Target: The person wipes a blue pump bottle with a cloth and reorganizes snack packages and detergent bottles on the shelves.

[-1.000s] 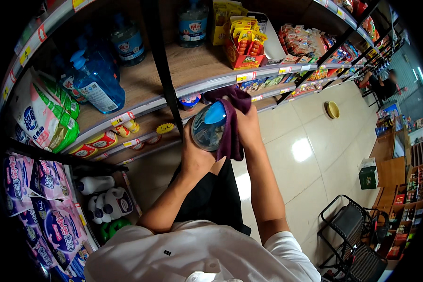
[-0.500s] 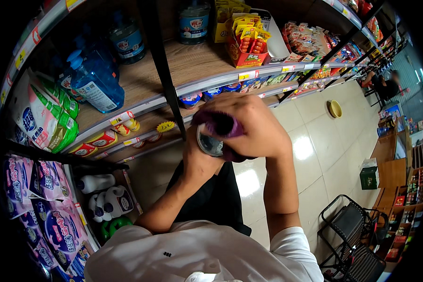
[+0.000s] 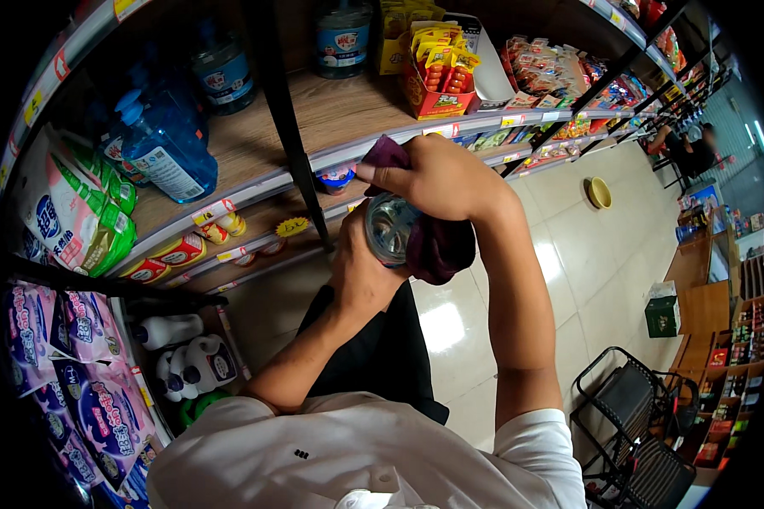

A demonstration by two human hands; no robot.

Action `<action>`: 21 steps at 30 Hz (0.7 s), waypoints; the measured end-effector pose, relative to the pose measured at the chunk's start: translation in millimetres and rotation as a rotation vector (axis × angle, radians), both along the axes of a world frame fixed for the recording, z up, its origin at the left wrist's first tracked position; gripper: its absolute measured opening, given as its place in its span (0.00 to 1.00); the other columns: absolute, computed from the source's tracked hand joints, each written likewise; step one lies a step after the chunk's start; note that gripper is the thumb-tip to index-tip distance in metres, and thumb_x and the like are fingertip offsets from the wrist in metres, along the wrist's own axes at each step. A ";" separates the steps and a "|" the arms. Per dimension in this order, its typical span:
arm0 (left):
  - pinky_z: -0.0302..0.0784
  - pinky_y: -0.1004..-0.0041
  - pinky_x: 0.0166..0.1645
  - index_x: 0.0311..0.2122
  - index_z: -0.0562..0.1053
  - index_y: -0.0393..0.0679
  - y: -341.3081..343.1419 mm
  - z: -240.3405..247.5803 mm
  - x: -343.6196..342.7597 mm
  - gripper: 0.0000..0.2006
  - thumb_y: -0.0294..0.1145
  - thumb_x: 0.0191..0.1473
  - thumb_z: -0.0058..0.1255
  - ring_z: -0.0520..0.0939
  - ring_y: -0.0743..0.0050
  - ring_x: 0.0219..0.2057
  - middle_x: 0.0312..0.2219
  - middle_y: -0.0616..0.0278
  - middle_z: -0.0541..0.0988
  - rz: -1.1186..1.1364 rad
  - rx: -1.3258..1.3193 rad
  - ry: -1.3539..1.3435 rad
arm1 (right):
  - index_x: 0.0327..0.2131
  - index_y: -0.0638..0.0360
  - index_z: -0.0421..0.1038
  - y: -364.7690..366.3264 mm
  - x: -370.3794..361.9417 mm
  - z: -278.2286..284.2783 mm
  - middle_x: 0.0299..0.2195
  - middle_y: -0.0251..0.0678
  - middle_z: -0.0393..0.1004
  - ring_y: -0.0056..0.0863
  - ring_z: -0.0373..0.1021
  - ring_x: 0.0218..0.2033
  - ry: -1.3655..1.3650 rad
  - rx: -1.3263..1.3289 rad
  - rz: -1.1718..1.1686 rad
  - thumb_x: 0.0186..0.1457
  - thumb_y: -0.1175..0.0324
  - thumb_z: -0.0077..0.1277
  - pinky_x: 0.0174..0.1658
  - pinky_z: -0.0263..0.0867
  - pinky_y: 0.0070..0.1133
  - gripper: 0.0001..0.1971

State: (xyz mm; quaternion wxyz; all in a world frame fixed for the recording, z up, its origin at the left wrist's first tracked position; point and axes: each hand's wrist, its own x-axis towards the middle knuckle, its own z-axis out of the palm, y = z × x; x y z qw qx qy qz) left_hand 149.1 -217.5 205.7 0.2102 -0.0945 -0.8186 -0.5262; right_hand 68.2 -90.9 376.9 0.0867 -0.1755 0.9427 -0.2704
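My left hand is wrapped round a clear bottle, whose round end faces up toward me; the hand hides most of its side. My right hand grips a dark purple cloth just above and to the right of it. One corner of the cloth sticks up past the right thumb, and a bunched part hangs against the bottle's right side. Both hands are held in front of the shelf edge, over the floor.
A wooden shelf carries blue pump bottles, a clear bottle with a blue label and a red snack box. Purple packs stand at lower left. Black chairs and a yellow bowl are at right.
My right hand has shifted up and the cloth has moved off the bottle's end to its right side, uncovering the clear round end. My left hand keeps its hold.
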 end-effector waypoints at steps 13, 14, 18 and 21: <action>0.70 0.61 0.61 0.65 0.53 0.36 -16.1 -21.0 -1.1 0.50 0.31 0.42 0.75 0.75 0.52 0.57 0.56 0.46 0.70 0.006 0.140 -0.039 | 0.44 0.64 0.76 1.5 25.4 -127.1 0.34 0.30 0.77 0.19 0.70 0.38 -0.031 -0.993 -0.451 0.67 0.60 0.52 0.46 0.67 0.22 0.15; 0.70 0.63 0.61 0.65 0.52 0.36 -18.9 -15.0 -1.9 0.49 0.29 0.44 0.74 0.75 0.58 0.56 0.55 0.48 0.71 0.002 0.138 -0.045 | 0.47 0.64 0.75 -7.6 33.8 -126.4 0.37 0.33 0.78 0.22 0.71 0.41 0.103 -0.963 -0.440 0.66 0.63 0.51 0.48 0.67 0.22 0.14; 0.72 0.64 0.59 0.64 0.52 0.37 -23.2 -16.1 -14.9 0.47 0.30 0.46 0.73 0.76 0.59 0.54 0.54 0.50 0.71 -0.035 0.414 -0.207 | 0.57 0.63 0.71 -38.9 58.4 -128.9 0.56 0.47 0.74 0.42 0.67 0.62 0.499 -0.804 -0.337 0.60 0.73 0.55 0.64 0.61 0.29 0.21; 0.77 0.62 0.55 0.64 0.52 0.38 -28.1 -14.9 -12.2 0.47 0.31 0.46 0.73 0.79 0.53 0.53 0.55 0.44 0.72 -0.031 0.242 -0.166 | 0.57 0.64 0.71 -37.9 64.9 -122.0 0.58 0.48 0.73 0.46 0.65 0.64 0.630 -0.527 -0.314 0.59 0.73 0.56 0.64 0.61 0.33 0.22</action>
